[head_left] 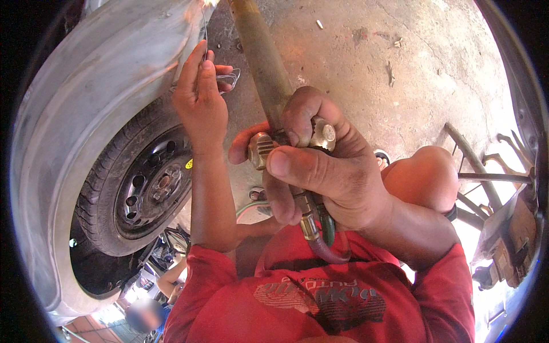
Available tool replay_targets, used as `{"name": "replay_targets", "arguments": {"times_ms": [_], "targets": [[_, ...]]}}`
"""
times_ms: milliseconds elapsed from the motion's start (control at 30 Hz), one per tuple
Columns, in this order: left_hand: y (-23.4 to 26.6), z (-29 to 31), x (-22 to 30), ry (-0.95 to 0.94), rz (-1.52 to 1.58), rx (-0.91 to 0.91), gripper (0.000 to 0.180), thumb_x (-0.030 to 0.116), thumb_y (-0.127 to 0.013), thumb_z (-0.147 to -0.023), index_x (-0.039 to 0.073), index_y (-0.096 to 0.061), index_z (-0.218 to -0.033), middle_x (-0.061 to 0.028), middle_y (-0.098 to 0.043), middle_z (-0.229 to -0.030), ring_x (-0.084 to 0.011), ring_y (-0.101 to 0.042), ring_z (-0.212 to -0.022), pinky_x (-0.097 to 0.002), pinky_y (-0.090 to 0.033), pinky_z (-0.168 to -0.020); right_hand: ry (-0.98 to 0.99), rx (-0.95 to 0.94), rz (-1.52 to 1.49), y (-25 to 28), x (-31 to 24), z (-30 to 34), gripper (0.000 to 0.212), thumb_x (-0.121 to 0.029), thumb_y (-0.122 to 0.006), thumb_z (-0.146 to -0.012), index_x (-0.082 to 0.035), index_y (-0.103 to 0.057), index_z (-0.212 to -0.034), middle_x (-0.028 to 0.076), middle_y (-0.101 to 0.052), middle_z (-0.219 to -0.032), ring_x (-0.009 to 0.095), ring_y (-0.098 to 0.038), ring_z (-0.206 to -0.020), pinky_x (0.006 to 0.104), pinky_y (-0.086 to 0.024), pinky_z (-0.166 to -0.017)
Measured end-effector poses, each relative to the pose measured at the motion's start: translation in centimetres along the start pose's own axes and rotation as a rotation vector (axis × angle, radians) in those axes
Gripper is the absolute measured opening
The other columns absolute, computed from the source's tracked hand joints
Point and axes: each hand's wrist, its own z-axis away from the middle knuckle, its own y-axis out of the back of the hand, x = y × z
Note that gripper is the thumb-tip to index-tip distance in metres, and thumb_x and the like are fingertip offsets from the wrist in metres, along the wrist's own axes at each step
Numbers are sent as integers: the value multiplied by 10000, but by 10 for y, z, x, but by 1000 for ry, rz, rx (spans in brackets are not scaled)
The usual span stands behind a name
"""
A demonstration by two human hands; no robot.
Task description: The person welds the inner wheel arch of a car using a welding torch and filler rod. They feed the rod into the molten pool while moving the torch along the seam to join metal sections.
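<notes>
My right hand [343, 171] is wrapped round the rear end of a brass gas welding torch [257, 51], thumb and fingers around its two valve knobs [261, 150]. The torch's long body points away toward the car and runs out of the top of the view; its tip is not visible. A reddish hose [330, 251] and a green hose [327, 226] leave its back end. Beside the car panel [126, 68], my left hand [200, 91] is closed on a thin wire [205, 26]. That wire rises toward a bright glow at the panel's edge, and its bent loop hangs by the fingers.
A black steel wheel with its tyre [154, 177] sits in the wheel arch on the left. At the lower left another person [166, 286] is close by. Rusty metal bars [480, 166] stand at the right. Small scraps [391, 74] lie on the concrete floor [423, 51].
</notes>
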Motion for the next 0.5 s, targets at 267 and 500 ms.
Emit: {"name": "replay_targets", "arguments": {"times_ms": [267,500], "targets": [[2,-1,0,-12,-3,-9,347,87,-517,-1060,28,-634,-1382,-165,-706,-1236,-142,-722,-885,-252,-559,-643,25,-17,-13,1,1,0,259,-5,-648,-978,-140,-435,-1034,391,-588,-1173,184,-646,-552,261,-504,-498],[2,-1,-2,12,5,-8,341,91,-511,-1064,19,-633,-1374,-168,-705,-1241,-144,-721,-877,-254,-561,-642,34,-50,-6,4,1,-2,250,-6,-648,-981,-136,-439,-1029,369,-594,-1150,182,-649,-563,258,-513,-508]]}}
